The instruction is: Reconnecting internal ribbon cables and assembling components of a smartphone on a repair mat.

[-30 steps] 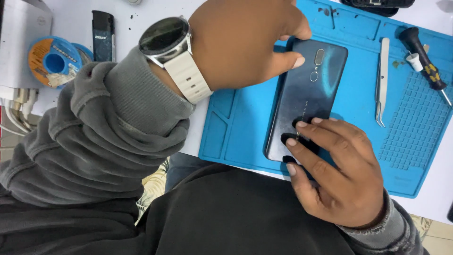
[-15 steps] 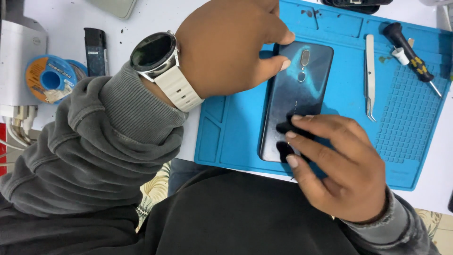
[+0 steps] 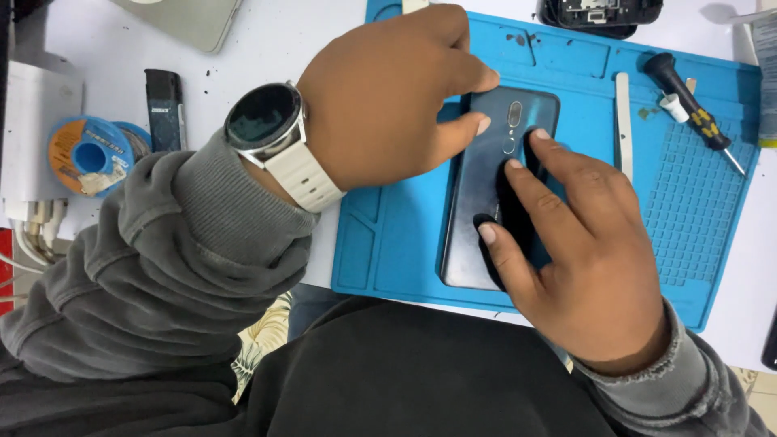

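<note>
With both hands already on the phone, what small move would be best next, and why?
Probably press the right hand flat along the phone, toward its lower end. The phone lies back-up on the blue mat; the left hand holds its upper edge, and the right fingers lie over its middle, so the lower part seems unpressed.

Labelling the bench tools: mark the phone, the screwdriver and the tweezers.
phone [image 3: 477, 202]: head view, bare back panel left of the fingers.
screwdriver [image 3: 698, 115]: head view, black-and-yellow handle.
tweezers [image 3: 622, 121]: head view, middle of the pale arms.
</note>
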